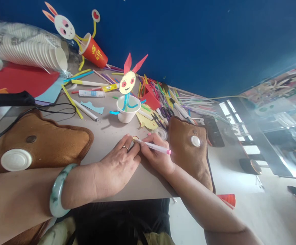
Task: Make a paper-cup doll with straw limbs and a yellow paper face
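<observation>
My right hand (159, 153) grips a white marker pen (156, 147) with a pink end, its tip down at a small yellowish round paper piece (135, 139). My left hand (119, 166), a ring on one finger, holds that piece against the table, its fingers partly covering it. Just beyond both hands stands a white paper cup (126, 115) carrying a rabbit figure with a yellow paper face (127, 82), red paper ears and blue arms. A roll of clear tape (160, 133) lies close to my right fingers.
Brown cushions lie at left (53, 143) and right (188, 160). Behind are a red cup (94, 52) with a white rabbit face (64, 27), stacked paper cups (33, 51), a glue stick (91, 93), scissors (167, 112) and many coloured sticks. A phone (214, 131) lies at right.
</observation>
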Motion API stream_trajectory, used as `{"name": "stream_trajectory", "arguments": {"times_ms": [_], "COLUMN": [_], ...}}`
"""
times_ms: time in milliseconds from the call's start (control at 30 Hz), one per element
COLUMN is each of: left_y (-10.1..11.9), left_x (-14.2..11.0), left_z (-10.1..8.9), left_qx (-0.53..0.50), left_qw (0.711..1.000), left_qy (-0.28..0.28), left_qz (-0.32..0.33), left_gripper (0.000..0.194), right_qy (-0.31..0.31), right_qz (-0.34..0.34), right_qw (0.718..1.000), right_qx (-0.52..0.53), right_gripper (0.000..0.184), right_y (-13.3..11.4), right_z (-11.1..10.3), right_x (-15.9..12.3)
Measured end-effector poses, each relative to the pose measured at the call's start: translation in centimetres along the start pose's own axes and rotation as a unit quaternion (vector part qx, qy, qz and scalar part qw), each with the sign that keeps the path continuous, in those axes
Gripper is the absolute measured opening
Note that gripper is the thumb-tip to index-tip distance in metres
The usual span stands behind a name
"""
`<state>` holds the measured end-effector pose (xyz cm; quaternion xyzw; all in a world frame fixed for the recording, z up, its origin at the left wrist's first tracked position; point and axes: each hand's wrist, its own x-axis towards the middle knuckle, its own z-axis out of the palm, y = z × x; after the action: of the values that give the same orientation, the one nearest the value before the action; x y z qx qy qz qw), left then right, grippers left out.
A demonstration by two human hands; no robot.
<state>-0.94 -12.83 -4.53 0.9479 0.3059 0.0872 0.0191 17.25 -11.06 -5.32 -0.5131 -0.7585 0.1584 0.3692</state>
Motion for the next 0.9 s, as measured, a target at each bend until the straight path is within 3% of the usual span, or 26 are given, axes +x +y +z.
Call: {"name": "stream_trajectory", "arguments": {"times_ms": [667, 900], "left_y": [-0.26, -0.63], "left_x": [-0.3, -0.68], "left_z": [-0.56, -0.1], "left_qx": [0.018, 0.012], "left_qw": [0.999, 0.999], "left_qy": [-0.016, 0.007], "left_qz": [0.023, 0.031], "left_gripper": [0.024, 0.013], "right_qy": [-0.026, 0.048], "right_qz": [0.037, 0.047], "right_qw": [0.999, 0.997], "right_qx": [0.026, 0.031], "right_gripper": [0.01, 0.011], "right_y": [-0.34, -0.04], "right_z": [-0.48, -0.49], "right_x": [0.36, 0.2]}}
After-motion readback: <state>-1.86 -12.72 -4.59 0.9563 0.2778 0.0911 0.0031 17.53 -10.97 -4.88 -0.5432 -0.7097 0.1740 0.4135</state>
